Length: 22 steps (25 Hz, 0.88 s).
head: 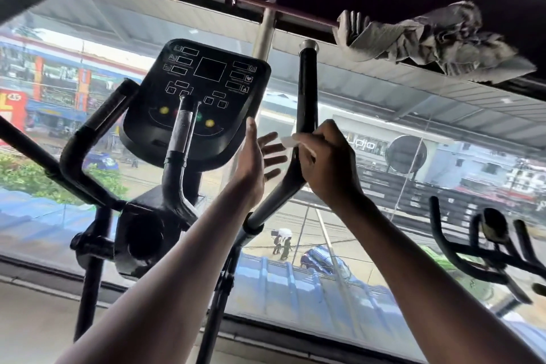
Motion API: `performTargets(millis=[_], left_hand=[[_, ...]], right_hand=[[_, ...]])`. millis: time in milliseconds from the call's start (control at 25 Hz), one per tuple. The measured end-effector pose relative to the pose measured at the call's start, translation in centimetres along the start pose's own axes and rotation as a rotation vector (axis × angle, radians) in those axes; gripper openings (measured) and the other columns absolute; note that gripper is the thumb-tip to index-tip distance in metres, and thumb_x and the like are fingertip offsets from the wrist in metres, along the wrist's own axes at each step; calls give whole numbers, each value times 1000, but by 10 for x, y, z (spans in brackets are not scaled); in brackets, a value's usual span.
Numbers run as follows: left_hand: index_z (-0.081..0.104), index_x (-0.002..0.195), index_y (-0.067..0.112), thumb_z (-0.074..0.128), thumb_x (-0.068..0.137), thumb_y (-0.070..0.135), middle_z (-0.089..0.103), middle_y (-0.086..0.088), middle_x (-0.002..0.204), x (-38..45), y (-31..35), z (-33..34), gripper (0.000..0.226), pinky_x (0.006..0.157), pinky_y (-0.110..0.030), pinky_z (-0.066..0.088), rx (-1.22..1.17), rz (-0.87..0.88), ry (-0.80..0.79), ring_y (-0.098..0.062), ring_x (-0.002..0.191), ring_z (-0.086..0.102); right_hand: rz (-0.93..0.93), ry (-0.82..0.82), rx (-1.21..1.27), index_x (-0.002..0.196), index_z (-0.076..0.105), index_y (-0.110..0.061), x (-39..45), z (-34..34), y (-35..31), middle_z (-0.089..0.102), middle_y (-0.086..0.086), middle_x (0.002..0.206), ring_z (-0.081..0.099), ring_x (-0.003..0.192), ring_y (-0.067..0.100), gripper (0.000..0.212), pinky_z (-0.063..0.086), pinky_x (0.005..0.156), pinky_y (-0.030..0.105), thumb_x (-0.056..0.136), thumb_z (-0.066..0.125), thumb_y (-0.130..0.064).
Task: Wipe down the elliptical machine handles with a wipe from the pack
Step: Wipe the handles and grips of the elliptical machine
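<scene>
- The white wipe [291, 140] is pinched in my right hand [328, 162] and pressed against the black elliptical handle [307, 103], my fingers curled round both.
- My left hand [255, 159] is open just left of that handle, fingers spread, holding nothing.
- Further left sits the console [196, 97].
- A grey cloth [428, 41] hangs above my right hand.

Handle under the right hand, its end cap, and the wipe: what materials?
Handle: matte black, likely foam or rubber sleeve over tube; no glare. End cap: shiny silver, metal or chromed plastic. Wipe: thin white sheet, creased, probably nonwoven.
</scene>
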State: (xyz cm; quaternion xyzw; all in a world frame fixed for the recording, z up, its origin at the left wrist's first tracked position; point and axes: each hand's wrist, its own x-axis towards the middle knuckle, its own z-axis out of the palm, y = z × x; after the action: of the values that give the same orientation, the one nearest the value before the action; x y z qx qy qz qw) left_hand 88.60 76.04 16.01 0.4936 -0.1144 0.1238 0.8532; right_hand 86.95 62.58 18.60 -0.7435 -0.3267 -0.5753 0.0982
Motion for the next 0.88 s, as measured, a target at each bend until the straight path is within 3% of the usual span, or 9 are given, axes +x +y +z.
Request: performTargets(millis=[80, 120, 280, 480, 640, 760, 880], left_hand=[[62, 123, 18, 14, 94, 69, 69, -4, 110, -2, -7, 2, 76, 90, -38, 46, 22, 9, 22, -20, 101, 64], [63, 121, 18, 15, 95, 68, 70, -4, 109, -3, -9, 2, 74, 90, -38, 47, 30, 16, 27, -20, 100, 64], [67, 115, 18, 16, 98, 63, 71, -2, 103, -6, -11, -6, 70, 85, -36, 47, 54, 57, 47, -18, 98, 65], [68, 96, 22, 32, 101, 52, 71, 0, 90, -12, -14, -3, 47, 85, -36, 47, 76, 97, 66, -19, 91, 64], [69, 91, 18, 46, 100, 37, 68, 5, 81, -21, -24, -5, 30, 79, -33, 44, 94, 169, 115, -15, 83, 60], [67, 77, 21, 48, 99, 35, 67, 4, 81, -28, -30, 1, 32, 77, -29, 44, 124, 214, 133, -11, 81, 60], [64, 74, 18, 52, 98, 34, 62, 1, 72, -38, -38, 14, 32, 63, -24, 45, 110, 303, 65, -8, 65, 57]], right_hand=[[193, 45, 14, 98, 75, -13, 18, 4, -2, 49, 5, 85, 57, 74, 21, 22, 49, 65, 25, 84, 61, -3], [184, 40, 4, 95, 74, -11, 15, 8, -6, 50, 7, 86, 56, 77, 22, 20, 48, 66, 25, 84, 60, -2], [-187, -56, -34, 84, 72, -1, -32, 12, -15, 52, 12, 78, 55, 75, 29, 13, 49, 57, 32, 79, 61, 6], [18, 66, 0, 96, 73, -5, -10, 14, -9, 58, 11, 95, 58, 87, 27, 17, 49, 73, 27, 82, 65, 0], [-170, -3, 7, 96, 72, -3, -39, 11, -8, 60, 10, 90, 58, 86, 26, 18, 48, 73, 28, 79, 67, 2], [43, 86, 106, 86, 65, -6, -31, 7, -10, 59, 5, 87, 57, 78, 16, 13, 44, 66, 22, 76, 72, -2], [57, 59, 104, 85, 61, -7, -42, 10, -19, 59, 4, 92, 59, 79, 17, 15, 40, 63, 19, 76, 72, -6]])
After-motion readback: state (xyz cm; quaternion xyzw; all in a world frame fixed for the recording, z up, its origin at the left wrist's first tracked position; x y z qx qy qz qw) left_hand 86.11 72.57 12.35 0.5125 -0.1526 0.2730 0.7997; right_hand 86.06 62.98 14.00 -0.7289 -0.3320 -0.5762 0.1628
